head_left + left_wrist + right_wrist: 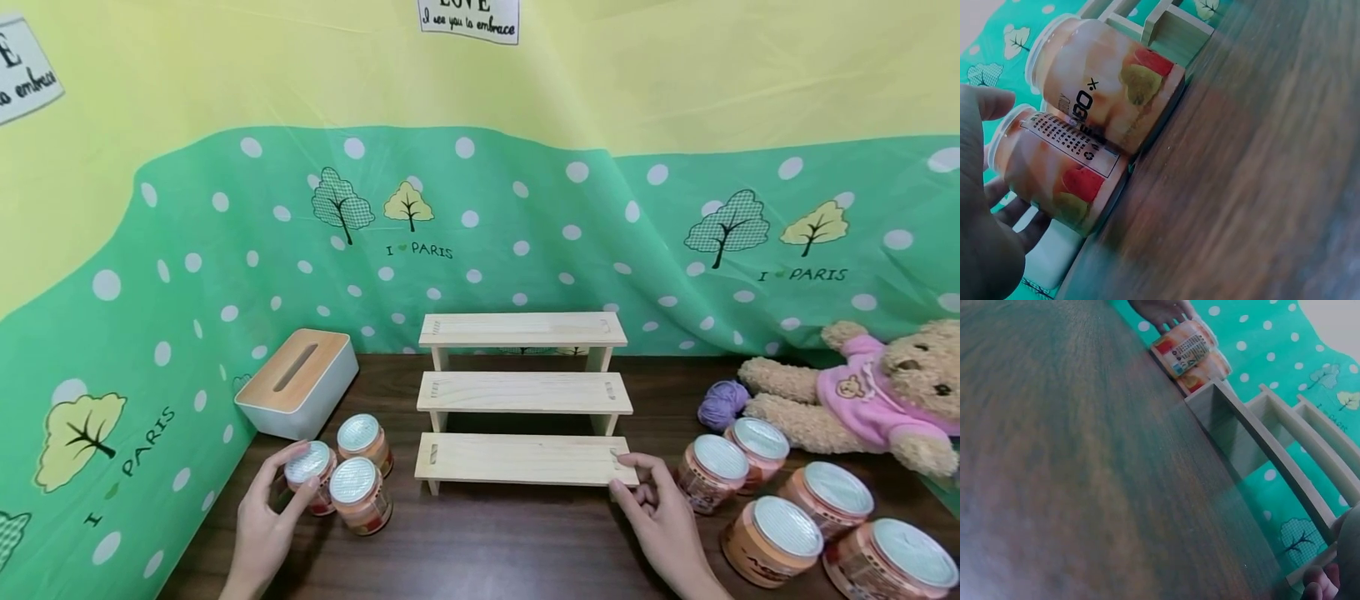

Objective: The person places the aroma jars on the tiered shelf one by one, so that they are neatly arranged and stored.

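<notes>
Three foil-lidded orange cans stand at the left of the dark table. My left hand (294, 483) grips the leftmost can (310, 468), thumb on one side and fingers on the other. In the left wrist view the same can (1054, 175) sits against my palm, beside another can (1107, 81). A three-step wooden shelf (521, 458) stands in the middle. My right hand (637, 483) holds the right end of its bottom step, index finger on top and the other fingers curled at the front edge. The right wrist view shows the shelf (1272, 444) edge-on with my fingertips (1317, 589) at its end.
Several more cans (772, 542) stand at the right front. A teddy bear (870, 392) and a purple yarn ball (722, 403) lie behind them. A tissue box (297, 383) sits at the back left. A green dotted cloth (525, 225) hangs behind.
</notes>
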Demonstrator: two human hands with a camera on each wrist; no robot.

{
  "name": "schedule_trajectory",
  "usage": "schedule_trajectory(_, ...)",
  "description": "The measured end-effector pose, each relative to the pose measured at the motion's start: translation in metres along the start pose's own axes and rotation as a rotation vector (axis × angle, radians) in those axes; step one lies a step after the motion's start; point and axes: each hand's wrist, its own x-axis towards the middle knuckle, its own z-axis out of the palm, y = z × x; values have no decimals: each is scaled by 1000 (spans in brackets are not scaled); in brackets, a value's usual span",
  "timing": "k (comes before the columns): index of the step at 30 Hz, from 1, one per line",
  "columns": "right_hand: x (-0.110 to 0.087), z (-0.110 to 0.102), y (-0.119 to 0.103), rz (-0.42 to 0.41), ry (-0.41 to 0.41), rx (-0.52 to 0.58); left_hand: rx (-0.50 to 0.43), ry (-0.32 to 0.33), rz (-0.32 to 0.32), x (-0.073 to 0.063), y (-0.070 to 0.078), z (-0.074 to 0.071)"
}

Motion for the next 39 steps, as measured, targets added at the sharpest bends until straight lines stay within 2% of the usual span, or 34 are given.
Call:
schedule_trajectory(4, 0, -1, 0, 2, 2, 9, -16, -26, 4, 0, 1, 1)
schedule_trajectory(12, 1, -2, 0, 17, 1, -3, 3, -21, 6, 3, 2, 0)
schedule_trajectory(19, 2, -2, 1, 29, -8, -31, 50, -21, -66, 2, 4, -1)
schedule_trajectory(24, 2, -2, 1, 54, -19, -42, 63, 0, -74, 2, 5, -1)
schedule_trajectory(29, 2, -2, 1, 80, -32, -55, 38, 54, -104, 2, 4, 0)
schedule_trajectory(34, 2, -1, 0, 84, -38, -48, 69, 159, -110, 0, 6, 0)
schedule_trajectory(39, 2, 0, 0, 84, -43, -50, 26, 253, -100, 0, 10, -2)
